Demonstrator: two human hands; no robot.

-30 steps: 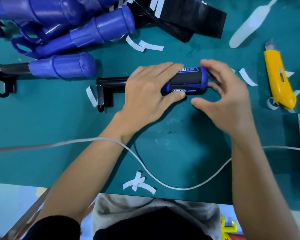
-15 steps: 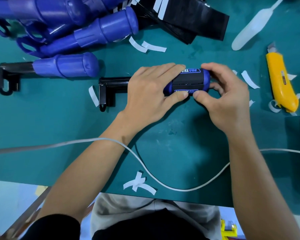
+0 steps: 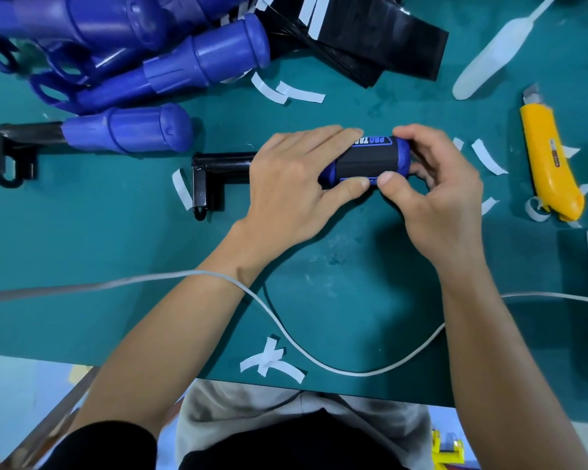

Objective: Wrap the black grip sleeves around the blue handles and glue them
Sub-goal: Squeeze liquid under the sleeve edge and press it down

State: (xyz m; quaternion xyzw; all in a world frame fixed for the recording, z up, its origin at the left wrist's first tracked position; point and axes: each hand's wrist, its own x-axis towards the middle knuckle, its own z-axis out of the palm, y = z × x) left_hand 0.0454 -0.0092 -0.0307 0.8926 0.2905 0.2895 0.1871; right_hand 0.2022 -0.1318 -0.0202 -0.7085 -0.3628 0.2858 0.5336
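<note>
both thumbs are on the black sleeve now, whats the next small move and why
Probably press and slide both thumbs along the near edge of the black grip sleeve to seat it. The left hand and right hand already clamp the blue handle, thumbs meeting at that edge.

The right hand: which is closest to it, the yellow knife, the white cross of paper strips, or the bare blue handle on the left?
From the right hand:
1. Yellow knife, to its right.
2. White paper cross, down near the table's front edge.
3. Bare blue handle, far left.
</note>
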